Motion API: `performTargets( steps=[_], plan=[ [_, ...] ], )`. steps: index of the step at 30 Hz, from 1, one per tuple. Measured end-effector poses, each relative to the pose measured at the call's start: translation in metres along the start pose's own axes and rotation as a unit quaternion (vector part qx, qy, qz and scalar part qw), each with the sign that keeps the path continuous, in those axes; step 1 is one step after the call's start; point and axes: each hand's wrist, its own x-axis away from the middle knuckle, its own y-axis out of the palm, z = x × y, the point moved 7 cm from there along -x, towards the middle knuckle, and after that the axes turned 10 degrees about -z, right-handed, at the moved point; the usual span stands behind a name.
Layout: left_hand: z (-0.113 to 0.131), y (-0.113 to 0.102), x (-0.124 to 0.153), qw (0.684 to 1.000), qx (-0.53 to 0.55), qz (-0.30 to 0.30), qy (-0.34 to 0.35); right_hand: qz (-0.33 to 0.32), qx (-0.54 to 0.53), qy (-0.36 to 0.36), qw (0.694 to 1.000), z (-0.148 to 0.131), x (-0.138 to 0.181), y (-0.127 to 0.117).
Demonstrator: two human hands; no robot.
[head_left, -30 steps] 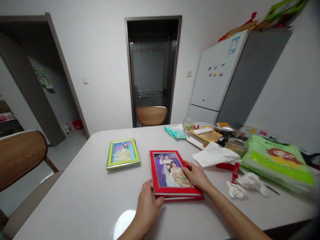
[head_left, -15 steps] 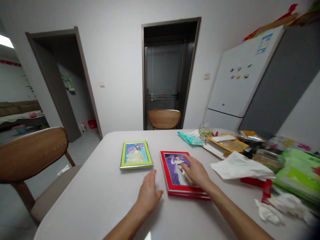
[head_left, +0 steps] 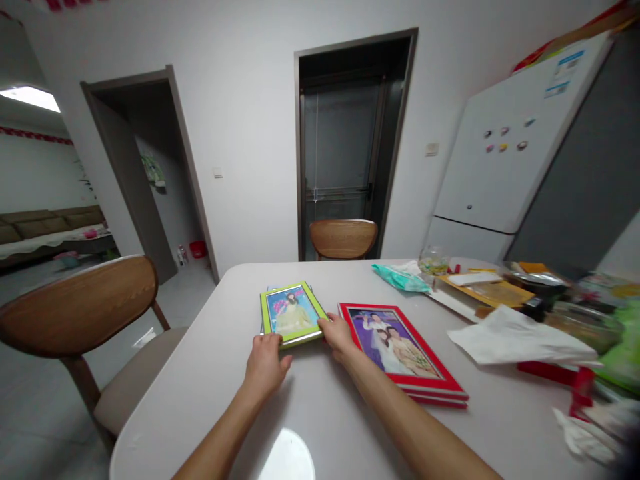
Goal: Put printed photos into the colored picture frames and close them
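Observation:
A green-framed photo (head_left: 291,313) lies on the white table (head_left: 210,373), its near edge tilted up a little. My left hand (head_left: 264,364) grips its near left corner with curled fingers. My right hand (head_left: 337,335) holds its near right corner. Just to the right lies a red-framed wedding photo (head_left: 400,350) on top of another red frame, with neither hand touching it.
Right side of the table holds white paper (head_left: 515,337), a teal packet (head_left: 400,278), a yellow envelope (head_left: 493,291), red items and crumpled tissue (head_left: 583,427). Wooden chairs stand at the left (head_left: 75,317) and far end (head_left: 343,239). A fridge (head_left: 505,167) is at right.
Both hands left the red frame and moved left to the green frame, taking hold of its near corners and lifting that edge. The view has shifted left.

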Motion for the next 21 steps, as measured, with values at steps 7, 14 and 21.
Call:
performTargets(
  steps=[7, 14, 21],
  plan=[
    [0.031, -0.013, 0.036, 0.976, 0.213, -0.039, 0.014, -0.056, -0.151, -0.083, 0.983, -0.044, 0.101, -0.015],
    [0.034, -0.019, 0.086, 0.813, 0.580, -0.048, -0.022, -0.188, 0.098, -0.359, 0.909, -0.086, 0.191, 0.021],
    [-0.021, 0.002, 0.088, 0.881, 0.468, -0.033, -0.061, -0.281, 0.300, -0.345, 0.844, -0.037, 0.195, 0.104]
  ],
)
